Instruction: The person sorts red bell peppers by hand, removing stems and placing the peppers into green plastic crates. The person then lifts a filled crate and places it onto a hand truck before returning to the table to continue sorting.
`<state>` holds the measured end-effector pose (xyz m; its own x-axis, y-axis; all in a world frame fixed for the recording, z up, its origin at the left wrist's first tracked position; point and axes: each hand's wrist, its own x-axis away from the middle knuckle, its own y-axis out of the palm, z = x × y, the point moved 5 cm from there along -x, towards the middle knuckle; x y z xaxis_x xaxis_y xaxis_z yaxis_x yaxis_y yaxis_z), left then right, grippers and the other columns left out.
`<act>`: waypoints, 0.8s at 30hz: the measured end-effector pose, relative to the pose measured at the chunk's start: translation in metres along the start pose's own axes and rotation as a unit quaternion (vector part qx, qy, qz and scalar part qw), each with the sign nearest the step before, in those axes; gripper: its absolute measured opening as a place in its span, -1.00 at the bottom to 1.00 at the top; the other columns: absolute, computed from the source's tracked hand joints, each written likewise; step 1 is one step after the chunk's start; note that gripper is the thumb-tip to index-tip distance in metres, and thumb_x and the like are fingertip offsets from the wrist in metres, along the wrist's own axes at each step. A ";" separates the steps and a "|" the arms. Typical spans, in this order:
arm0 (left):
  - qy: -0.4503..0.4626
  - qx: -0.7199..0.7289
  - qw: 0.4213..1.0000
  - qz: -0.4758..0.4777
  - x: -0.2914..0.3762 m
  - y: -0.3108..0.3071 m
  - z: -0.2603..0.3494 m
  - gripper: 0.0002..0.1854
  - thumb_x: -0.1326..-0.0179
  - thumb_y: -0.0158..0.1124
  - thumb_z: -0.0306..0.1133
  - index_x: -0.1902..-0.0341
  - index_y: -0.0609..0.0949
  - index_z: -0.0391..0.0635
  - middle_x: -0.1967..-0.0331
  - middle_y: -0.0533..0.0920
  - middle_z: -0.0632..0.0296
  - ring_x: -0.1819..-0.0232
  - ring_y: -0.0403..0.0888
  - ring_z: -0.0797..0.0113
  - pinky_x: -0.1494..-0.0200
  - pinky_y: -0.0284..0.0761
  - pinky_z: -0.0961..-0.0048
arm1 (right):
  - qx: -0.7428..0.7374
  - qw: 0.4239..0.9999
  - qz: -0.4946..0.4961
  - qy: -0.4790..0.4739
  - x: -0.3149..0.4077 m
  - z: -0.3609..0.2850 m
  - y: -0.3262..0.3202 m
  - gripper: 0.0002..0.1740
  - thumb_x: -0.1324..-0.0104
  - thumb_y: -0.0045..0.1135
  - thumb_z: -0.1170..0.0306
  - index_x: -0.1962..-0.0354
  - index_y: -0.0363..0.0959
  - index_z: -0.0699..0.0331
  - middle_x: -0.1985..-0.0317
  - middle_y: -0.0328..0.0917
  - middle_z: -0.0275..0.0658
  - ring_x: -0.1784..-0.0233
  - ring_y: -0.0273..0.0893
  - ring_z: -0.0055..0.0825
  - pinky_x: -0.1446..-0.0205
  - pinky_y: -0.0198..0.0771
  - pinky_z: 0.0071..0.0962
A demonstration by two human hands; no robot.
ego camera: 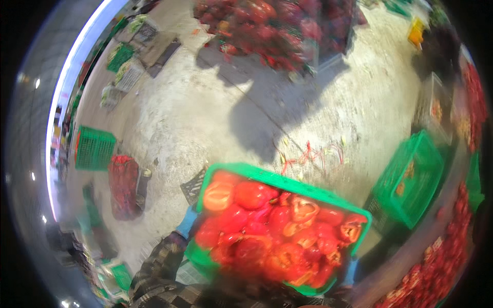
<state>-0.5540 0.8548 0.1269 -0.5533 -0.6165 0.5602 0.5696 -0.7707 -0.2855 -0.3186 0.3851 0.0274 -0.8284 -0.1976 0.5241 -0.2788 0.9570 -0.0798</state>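
Observation:
A green plastic crate (289,185) is held up in front of my body, tilted, with its far rim lower on the right. It is filled with red bell peppers (254,195), several of them cut or broken so that their pale insides show. My left hand (188,222), in a blue glove, grips the crate's left side. My right hand (351,272), also blue-gloved, is at the crate's right side near the lower corner. The fingers of both hands are mostly hidden by the crate. A checked sleeve covers my left arm.
Stacked net bags of red produce (269,34) stand ahead. An empty-looking green crate (418,181) is at right, beside a long heap of red peppers (435,258). At left are stacked green crates (96,148) and a red net sack (124,188). Red strings (308,154) lie on the concrete floor.

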 end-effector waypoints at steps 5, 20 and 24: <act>-0.014 0.069 0.990 0.123 0.067 -0.122 0.004 -0.63 -0.09 0.17 -0.32 0.01 0.49 -0.16 0.22 0.59 0.25 0.28 0.50 0.44 0.26 0.46 0.44 | 0.033 0.994 -0.103 -0.005 -0.020 -0.154 0.135 -0.72 -0.22 0.03 0.30 0.26 0.45 0.37 0.33 0.50 -0.31 0.32 0.42 -0.57 0.28 0.35 -0.50; -0.094 0.250 0.889 0.373 0.002 -0.261 -0.013 -0.65 -0.12 0.15 -0.28 0.03 0.50 -0.16 0.24 0.58 0.25 0.31 0.49 0.44 0.29 0.45 0.43 | 0.291 0.806 -0.407 -0.315 -0.217 -0.353 0.633 -0.39 -0.34 -0.32 -0.02 0.13 0.41 0.40 0.41 0.47 0.06 0.35 0.43 -0.10 0.29 0.29 -0.22; -0.110 0.281 0.858 0.415 -0.015 -0.272 0.007 -0.65 -0.13 0.14 -0.27 0.03 0.50 -0.16 0.24 0.58 0.25 0.31 0.49 0.44 0.29 0.44 0.43 | 0.284 0.741 -0.441 -0.420 -0.229 -0.404 0.748 -0.45 -0.33 -0.29 0.01 0.14 0.42 0.34 0.30 0.49 0.07 0.22 0.45 -0.10 0.15 0.29 -0.21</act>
<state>-0.6957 1.0747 0.2015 0.2773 -0.8225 0.4966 0.9497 0.1562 -0.2716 -0.1411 1.2324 0.1905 -0.1464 -0.9832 -0.1089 -0.8529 0.1812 -0.4896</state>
